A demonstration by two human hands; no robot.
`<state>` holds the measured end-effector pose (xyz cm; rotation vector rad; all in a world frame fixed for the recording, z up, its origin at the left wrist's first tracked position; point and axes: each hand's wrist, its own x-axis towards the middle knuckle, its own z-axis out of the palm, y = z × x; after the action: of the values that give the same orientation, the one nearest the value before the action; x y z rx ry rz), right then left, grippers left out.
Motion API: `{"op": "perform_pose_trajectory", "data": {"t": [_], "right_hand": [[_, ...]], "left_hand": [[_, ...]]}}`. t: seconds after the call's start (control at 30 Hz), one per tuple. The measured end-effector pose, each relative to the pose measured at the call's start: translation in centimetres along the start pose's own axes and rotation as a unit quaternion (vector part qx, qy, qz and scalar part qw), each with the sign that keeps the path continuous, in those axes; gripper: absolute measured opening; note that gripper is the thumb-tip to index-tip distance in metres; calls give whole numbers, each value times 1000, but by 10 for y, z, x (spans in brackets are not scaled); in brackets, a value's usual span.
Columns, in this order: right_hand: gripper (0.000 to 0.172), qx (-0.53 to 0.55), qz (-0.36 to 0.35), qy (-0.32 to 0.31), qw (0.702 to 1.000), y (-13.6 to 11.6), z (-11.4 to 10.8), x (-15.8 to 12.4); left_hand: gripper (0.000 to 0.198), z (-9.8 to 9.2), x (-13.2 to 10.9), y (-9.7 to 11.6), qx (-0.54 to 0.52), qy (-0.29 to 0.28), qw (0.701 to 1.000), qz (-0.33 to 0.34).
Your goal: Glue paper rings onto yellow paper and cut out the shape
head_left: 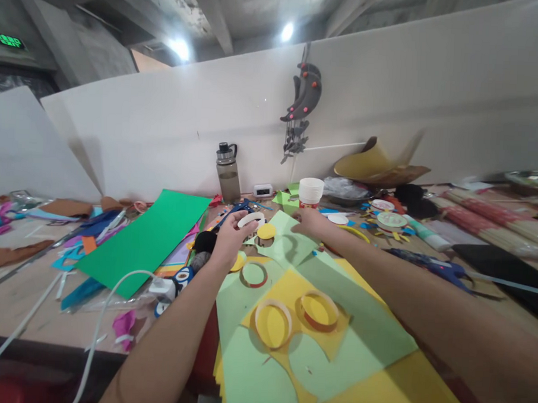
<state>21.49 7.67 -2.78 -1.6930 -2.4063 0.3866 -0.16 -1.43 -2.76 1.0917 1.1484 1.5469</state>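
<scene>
My left hand (229, 238) is raised over the craft table with its fingers closed on a white paper ring (251, 219). My right hand (310, 220) reaches farther out and rests on the far edge of a light green sheet (289, 241), just in front of a stack of white paper cups (311, 191); its fingers are mostly hidden. A yellow paper disc (266, 231) lies between the two hands. Nearer to me, three more paper rings (273, 322) lie on overlapping yellow and light green sheets with round holes cut out.
A large green sheet (145, 240) lies to the left, a water bottle (228, 173) stands by the white back wall (165, 125). Paper scraps, a blue glue gun (427, 263), rolled materials (486, 220) and a white cable (108, 301) crowd the table.
</scene>
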Motion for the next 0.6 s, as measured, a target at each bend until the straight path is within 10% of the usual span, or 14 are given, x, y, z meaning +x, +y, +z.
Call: {"op": "perform_pose_trajectory", "data": {"t": [0.37, 0.6], "right_hand": [[37, -51, 12, 82, 995, 33, -105, -20], [32, -43, -37, 18, 998, 48, -90, -32]], "left_hand": [[53, 0, 1, -4, 52, -30, 998, 12], [50, 4, -3, -2, 75, -49, 996, 18]]}}
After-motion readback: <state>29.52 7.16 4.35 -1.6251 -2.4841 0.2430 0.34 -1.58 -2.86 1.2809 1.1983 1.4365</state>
